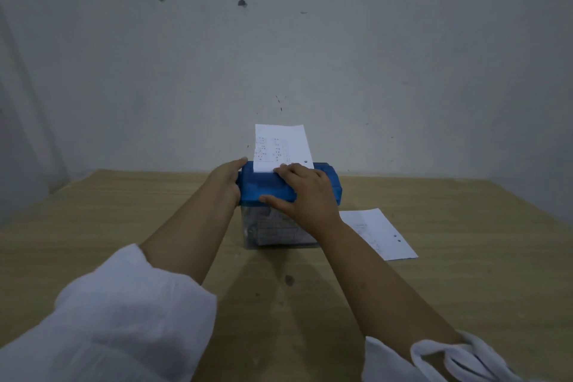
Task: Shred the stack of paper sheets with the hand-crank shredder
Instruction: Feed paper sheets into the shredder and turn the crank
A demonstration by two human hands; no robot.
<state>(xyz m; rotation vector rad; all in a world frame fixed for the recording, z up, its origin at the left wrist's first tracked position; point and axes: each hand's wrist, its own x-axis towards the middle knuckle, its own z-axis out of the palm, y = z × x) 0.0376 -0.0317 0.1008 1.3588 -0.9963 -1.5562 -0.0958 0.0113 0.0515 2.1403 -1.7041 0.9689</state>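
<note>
A sheet (279, 146) stands in the slot of the blue shredder (266, 184) on the table (124, 211), the stack (378, 232) just beside. The left end is gripped by the left hand (224, 180); the top is pressed by the flat right hand (305, 192). A jam could be caused by skewed feeding.

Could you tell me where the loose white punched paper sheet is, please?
In the head view, the white punched paper sheet lies flat on the wooden table, right of the blue-topped shredder.
</note>
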